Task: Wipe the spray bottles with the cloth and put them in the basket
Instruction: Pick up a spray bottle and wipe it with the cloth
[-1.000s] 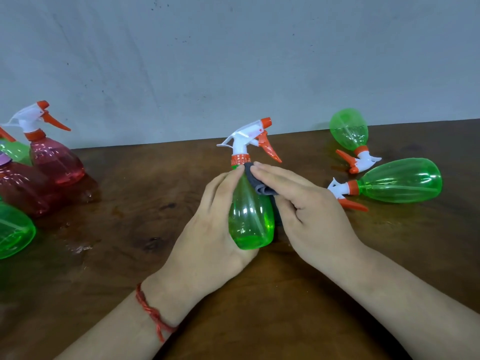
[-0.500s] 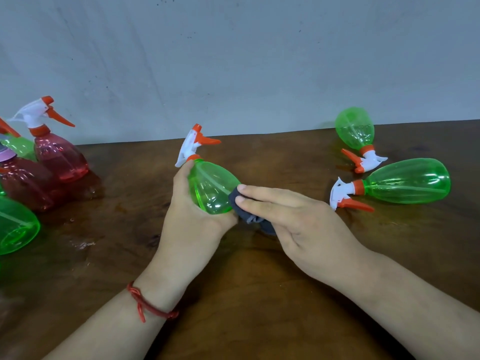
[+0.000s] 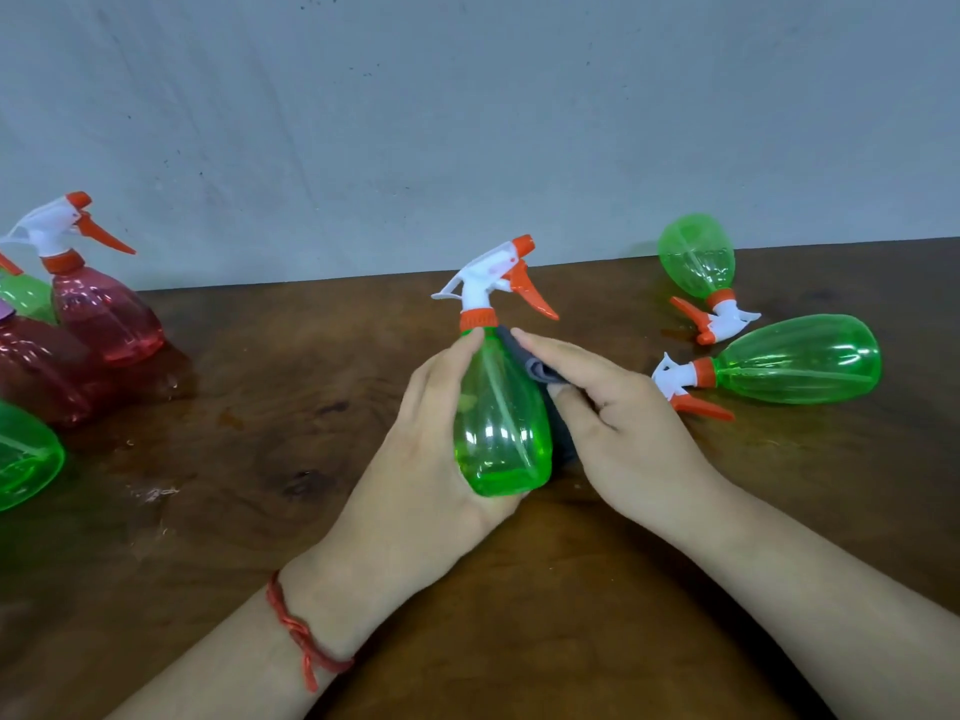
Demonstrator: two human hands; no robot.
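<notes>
My left hand [image 3: 415, 459] grips a clear green spray bottle [image 3: 498, 423] with a white and orange trigger head, held nearly upright over the wooden table [image 3: 260, 511]. My right hand [image 3: 618, 428] pinches a dark grey cloth [image 3: 524, 361] and presses it against the bottle's right shoulder, just below the orange collar. Most of the cloth is hidden behind the bottle and my fingers. No basket is in view.
Two green spray bottles [image 3: 795, 361] [image 3: 698, 262] lie on their sides at the right. At the left stand a red bottle [image 3: 104, 309], a second red one [image 3: 36, 366], and green ones [image 3: 23, 454] cut by the frame edge. A grey wall rises behind the table.
My left hand has swung the bottle from a leftward tilt back to upright and towards the centre. My right hand moved the cloth from the bottle's base up to its shoulder.
</notes>
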